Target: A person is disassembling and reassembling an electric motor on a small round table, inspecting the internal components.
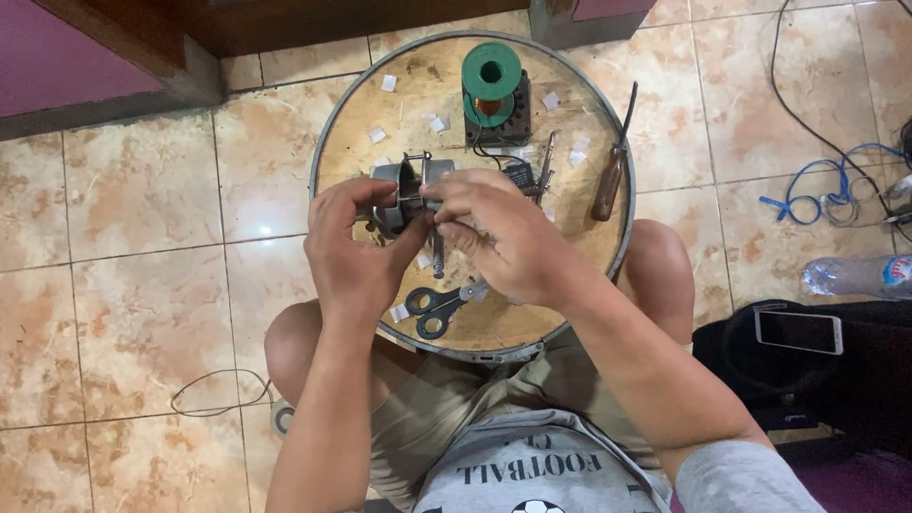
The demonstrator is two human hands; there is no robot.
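Note:
My left hand point(353, 249) and my right hand point(499, 233) both grip a small grey metal motor part point(404, 186) above a round wooden board point(579, 204) that rests on my knees. The left hand cups the part from the left side and below. The fingers of my right hand pinch it from the right, near its middle. Most of the part is hidden by my fingers. Black-handled scissors point(432, 306) lie on the board just below my hands.
A green spool of copper wire point(491, 78) stands on a black block at the board's far side. A wooden-handled screwdriver point(612, 166) and white paper scraps lie on the board. On the tiled floor at right are a phone point(798, 332), a plastic bottle point(855, 275) and blue cable point(822, 190).

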